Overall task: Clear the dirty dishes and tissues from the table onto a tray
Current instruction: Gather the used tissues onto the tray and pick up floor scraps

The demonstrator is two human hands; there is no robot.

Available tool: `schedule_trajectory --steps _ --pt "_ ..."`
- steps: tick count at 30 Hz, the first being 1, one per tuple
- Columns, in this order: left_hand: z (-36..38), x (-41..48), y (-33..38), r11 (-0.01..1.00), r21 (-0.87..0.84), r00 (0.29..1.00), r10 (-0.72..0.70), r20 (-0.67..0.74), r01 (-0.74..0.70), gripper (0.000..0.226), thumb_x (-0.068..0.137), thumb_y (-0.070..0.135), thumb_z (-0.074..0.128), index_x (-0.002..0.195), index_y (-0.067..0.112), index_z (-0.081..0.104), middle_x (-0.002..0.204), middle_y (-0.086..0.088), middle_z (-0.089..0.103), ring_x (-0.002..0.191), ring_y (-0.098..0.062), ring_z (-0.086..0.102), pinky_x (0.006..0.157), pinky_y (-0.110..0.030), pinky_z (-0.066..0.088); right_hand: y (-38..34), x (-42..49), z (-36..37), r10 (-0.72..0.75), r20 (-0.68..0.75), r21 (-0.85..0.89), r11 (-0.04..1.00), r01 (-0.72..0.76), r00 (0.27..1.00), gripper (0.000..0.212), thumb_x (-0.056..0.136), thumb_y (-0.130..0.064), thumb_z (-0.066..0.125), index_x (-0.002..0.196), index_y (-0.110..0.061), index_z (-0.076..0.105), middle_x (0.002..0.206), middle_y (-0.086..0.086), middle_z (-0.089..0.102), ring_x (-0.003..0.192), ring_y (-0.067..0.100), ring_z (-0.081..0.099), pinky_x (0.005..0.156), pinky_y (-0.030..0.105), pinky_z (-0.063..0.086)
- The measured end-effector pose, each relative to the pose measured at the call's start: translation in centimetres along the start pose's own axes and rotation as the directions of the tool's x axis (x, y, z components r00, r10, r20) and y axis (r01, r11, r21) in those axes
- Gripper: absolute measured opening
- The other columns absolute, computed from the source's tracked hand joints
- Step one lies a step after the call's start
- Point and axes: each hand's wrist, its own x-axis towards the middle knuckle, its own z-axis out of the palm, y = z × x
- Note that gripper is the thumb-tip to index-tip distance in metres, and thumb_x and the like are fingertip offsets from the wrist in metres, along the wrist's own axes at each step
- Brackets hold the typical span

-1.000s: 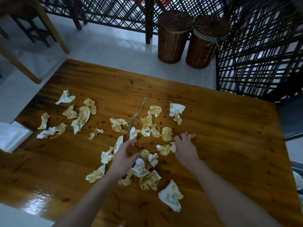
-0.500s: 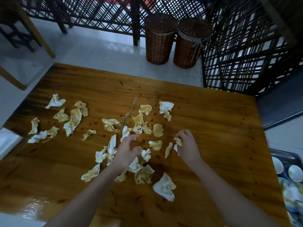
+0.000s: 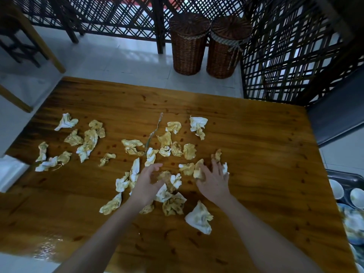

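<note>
Ok so the stained, crumpled tissues (image 3: 199,218) are all over the table (image 3: 256,154), with the thickest bunch right under and between the two hands. The right hand (image 3: 213,180) lies flat with its fingers spread, pressing on a couple of wads, so it's not grasping anything. The left hand (image 3: 147,182) is cupped with the thumb and fingers curling round a wad, but I honestly can't tell if it's got a real grip or is just raking. The biggest risk imo is that these things are light and springy, so a loose two-handed scoop will probably shed bits. The tray (image 3: 334,175) sits well off to the right of the right hand, past the table edge, so anything that slips out on the way likely ends up on the floor. The tray also has bowls (image 3: 335,189) in it, so there's not much bare room and the tissues may just land in those. There's also a thin utensil (image 3: 154,133), maybe a fork, just beyond the left hand's fingertips with its near end among the tissues. Sweep it up blind and it could poke a palm or clatter off. Dragging the wads over those greasy spots would smear them around too. Then a whole other bunch lies far out to the left of the left hand, which is easy to forget. As for brands or writing, I can't read a thing anywhere.
</note>
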Motion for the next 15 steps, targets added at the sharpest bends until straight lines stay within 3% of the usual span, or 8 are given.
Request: schedule_trajectory --steps 2,4,8,12,15 --pt "-0.3 -0.2 -0.5 1.0 0.0 1.0 0.001 -0.014 -0.001 0.041 0.088 0.017 0.067 0.126 0.026 0.053 0.12 0.004 0.049 0.111 -0.015 0.051 0.084 -0.023 0.042 -0.3 0.3 0.4 0.027 -0.007 0.008 1.0 -0.027 1.0 0.071 0.083 -0.067 0.042 0.144 -0.042 0.014 0.159 0.003 -0.004 0.145 0.032 -0.006 0.11 0.063 0.006" --pt "-0.6 -0.4 -0.9 1.0 0.005 1.0 0.002 -0.024 -0.002 0.041 0.088 0.014 0.067 0.126 0.024 0.054 0.12 0.002 0.05 0.11 -0.014 0.05 0.08 -0.015 0.04 -0.4 0.5 0.5 0.04 -0.052 -0.015 0.999 -0.041 0.998 0.081 0.077 -0.077 0.04 0.144 -0.043 0.011 0.158 0.001 -0.005 0.145 0.03 -0.006 0.109 0.063 0.01" --pt "-1.0 -0.5 -1.4 1.0 -0.01 1.0 -0.007 -0.026 0.007 0.04 0.089 0.011 0.065 0.124 0.026 0.053 0.122 0.001 0.048 0.108 -0.013 0.048 0.066 -0.004 0.041 -0.4 0.9 0.5 0.083 -0.11 -0.032 0.996 -0.087 0.99 0.093 0.072 -0.082 0.041 0.147 -0.043 0.003 0.158 0.003 -0.01 0.145 0.032 -0.009 0.109 0.064 0.013" --pt "-1.3 -0.5 -1.7 1.0 -0.02 0.999 -0.025 -0.025 0.024 0.041 0.089 0.013 0.065 0.126 0.027 0.053 0.123 0.001 0.047 0.112 -0.016 0.049 0.076 -0.016 0.046 -0.6 1.5 0.3 0.097 -0.065 -0.043 0.994 -0.1 0.993 0.089 0.077 -0.077 0.043 0.149 -0.038 0.008 0.159 0.004 -0.007 0.145 0.032 -0.003 0.109 0.063 0.016" --pt "-1.5 -0.6 -2.0 0.997 -0.043 0.998 -0.061 -0.031 0.059 0.041 0.089 0.013 0.065 0.126 0.027 0.054 0.123 0.003 0.048 0.111 -0.014 0.049 0.082 -0.027 0.047 -1.0 1.7 0.5 0.036 -0.108 -0.077 0.996 -0.045 0.993 0.073 0.083 -0.068 0.045 0.144 -0.034 0.024 0.158 0.005 0.006 0.145 0.03 0.005 0.11 0.059 0.018"
